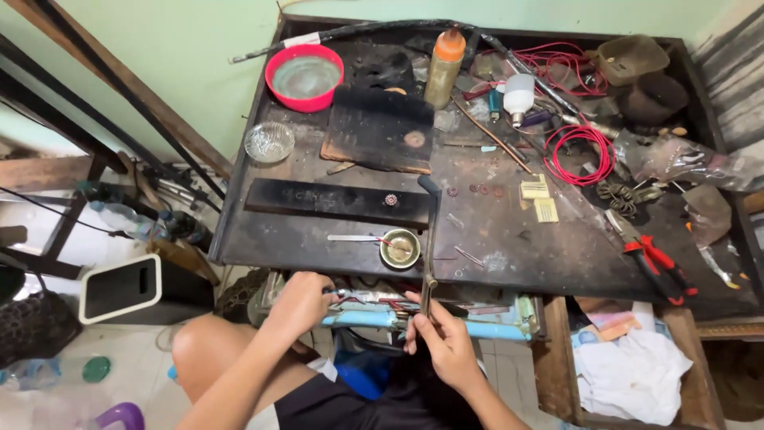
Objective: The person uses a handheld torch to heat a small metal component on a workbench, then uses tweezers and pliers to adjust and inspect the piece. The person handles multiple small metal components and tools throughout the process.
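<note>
Your left hand is closed on a thin metal tool pointing right, toward your right hand. That hand pinches a slim upright tool, likely tweezers, just below the counter edge.

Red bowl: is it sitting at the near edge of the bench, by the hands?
No, the red bowl sits at the far edge of the bench, near the wall.
</note>
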